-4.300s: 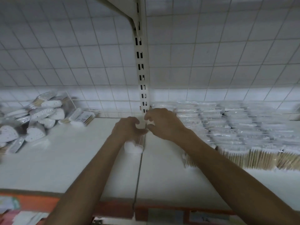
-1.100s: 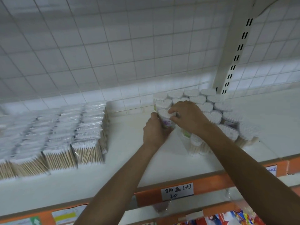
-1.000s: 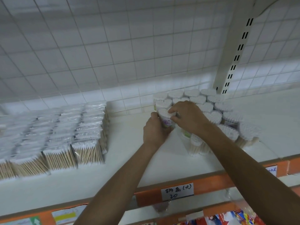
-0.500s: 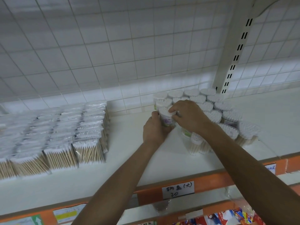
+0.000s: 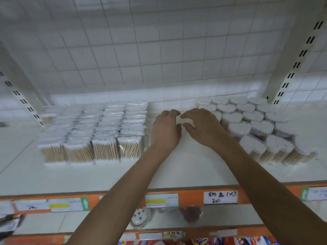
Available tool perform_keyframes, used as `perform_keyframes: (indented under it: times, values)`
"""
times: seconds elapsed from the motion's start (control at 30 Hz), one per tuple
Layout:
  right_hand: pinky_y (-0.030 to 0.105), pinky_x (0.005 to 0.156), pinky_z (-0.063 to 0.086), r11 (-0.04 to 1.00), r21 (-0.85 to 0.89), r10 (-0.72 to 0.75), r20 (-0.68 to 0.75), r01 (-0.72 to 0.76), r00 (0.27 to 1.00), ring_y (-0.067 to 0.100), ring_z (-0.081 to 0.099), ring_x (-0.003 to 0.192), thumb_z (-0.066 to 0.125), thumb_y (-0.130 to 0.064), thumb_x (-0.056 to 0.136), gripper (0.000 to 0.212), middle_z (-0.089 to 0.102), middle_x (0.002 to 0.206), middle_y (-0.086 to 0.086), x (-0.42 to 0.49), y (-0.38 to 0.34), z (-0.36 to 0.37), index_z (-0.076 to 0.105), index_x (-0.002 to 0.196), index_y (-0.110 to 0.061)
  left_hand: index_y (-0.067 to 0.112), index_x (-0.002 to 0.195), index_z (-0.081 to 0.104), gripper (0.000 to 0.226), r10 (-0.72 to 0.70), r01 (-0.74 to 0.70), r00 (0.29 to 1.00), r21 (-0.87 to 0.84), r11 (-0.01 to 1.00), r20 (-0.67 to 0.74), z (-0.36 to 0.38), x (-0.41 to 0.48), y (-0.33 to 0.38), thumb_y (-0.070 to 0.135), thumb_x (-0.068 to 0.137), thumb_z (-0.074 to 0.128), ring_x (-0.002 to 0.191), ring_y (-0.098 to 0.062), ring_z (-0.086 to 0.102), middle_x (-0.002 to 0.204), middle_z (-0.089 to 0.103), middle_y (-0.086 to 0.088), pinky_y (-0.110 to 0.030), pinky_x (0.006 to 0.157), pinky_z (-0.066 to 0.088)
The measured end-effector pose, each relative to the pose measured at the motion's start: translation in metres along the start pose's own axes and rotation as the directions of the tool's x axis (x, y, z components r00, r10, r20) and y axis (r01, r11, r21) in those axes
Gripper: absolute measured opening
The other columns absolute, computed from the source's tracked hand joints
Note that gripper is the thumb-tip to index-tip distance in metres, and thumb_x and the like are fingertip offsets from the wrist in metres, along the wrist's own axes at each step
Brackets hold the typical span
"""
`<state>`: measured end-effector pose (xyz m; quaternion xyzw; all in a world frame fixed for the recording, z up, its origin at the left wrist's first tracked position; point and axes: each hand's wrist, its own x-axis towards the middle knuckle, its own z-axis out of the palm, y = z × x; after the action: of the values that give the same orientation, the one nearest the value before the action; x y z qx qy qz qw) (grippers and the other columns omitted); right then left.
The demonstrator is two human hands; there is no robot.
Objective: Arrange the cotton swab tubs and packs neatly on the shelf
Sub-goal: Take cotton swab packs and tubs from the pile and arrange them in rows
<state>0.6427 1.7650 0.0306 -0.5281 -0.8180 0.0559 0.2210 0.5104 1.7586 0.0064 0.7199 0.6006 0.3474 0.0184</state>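
Observation:
My left hand [image 5: 165, 131] and my right hand [image 5: 203, 128] hover close together over the bare strip of the white shelf [image 5: 185, 167], fingertips nearly touching, fingers curled. A pale patch shows between the fingertips; motion blur hides whether it is a tub or the shelf. Left of my hands, clear cotton swab packs [image 5: 92, 131] stand upright in tidy rows. To the right of my hands stands a tight cluster of heart-shaped cotton swab tubs [image 5: 256, 128], cotton tips up.
A white wire grid backs the shelf, with slotted uprights [image 5: 293, 66] at the far right and far left. The orange front rail [image 5: 191, 197] carries price labels, one handwritten. Below it, a lower shelf holds small clear containers [image 5: 141, 218] and colourful packets.
Both hands have moved left, from a labelled tub at the cluster's left edge into the gap beside the packs. That tub is no longer visible. The view has swung left.

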Motion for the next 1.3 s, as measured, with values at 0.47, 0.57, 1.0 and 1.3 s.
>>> perform_keyframes:
  times: [0.47,0.57,1.0,1.3]
  values:
    - [0.030,0.094,0.035,0.950,0.080,-0.303,0.005,0.302,0.953,0.026,0.049,0.114,0.054,-0.017,0.089,0.034,0.058,0.125,0.003,0.009,-0.247,0.083,0.059,0.122,-0.016,0.006,0.100,0.067,0.028,-0.067,0.148,0.976,0.407,0.901,-0.207,-0.189,-0.109,-0.163,0.015,0.073,0.069,0.085,-0.037,0.061,0.090,0.067,-0.014,-0.038,0.063,0.049]
    - [0.036,0.091,0.039,0.931,0.100,-0.355,0.014,0.352,0.935,0.032,0.054,0.104,0.054,-0.013,0.086,0.027,0.062,0.113,0.008,0.008,-0.305,0.111,0.064,0.111,-0.012,0.008,0.090,0.068,0.025,-0.107,0.190,0.976,0.503,0.843,-0.190,-0.227,-0.139,-0.207,0.021,0.068,0.066,0.078,-0.034,0.063,0.081,0.067,-0.010,-0.034,0.056,0.050]
    - [0.028,0.099,0.034,0.867,0.167,-0.493,0.138,0.470,0.859,0.024,0.047,0.116,0.055,-0.019,0.087,0.036,0.055,0.126,0.001,0.048,-0.458,0.220,0.057,0.123,-0.017,0.015,0.131,0.051,0.047,-0.374,0.427,0.903,0.548,0.720,-0.211,-0.317,-0.195,-0.360,0.041,0.093,0.049,0.120,-0.030,0.047,0.126,0.057,-0.007,-0.038,0.087,0.041]
    - [0.029,0.101,0.033,0.823,0.180,-0.567,0.216,0.539,0.795,0.023,0.040,0.122,0.053,-0.024,0.092,0.045,0.043,0.138,0.002,0.122,-0.517,0.282,0.044,0.135,-0.016,0.019,0.144,0.029,0.057,-0.539,0.555,0.812,0.579,0.597,-0.223,-0.353,-0.179,-0.450,0.043,0.095,0.044,0.131,-0.029,0.033,0.145,0.038,-0.007,-0.038,0.099,0.036]
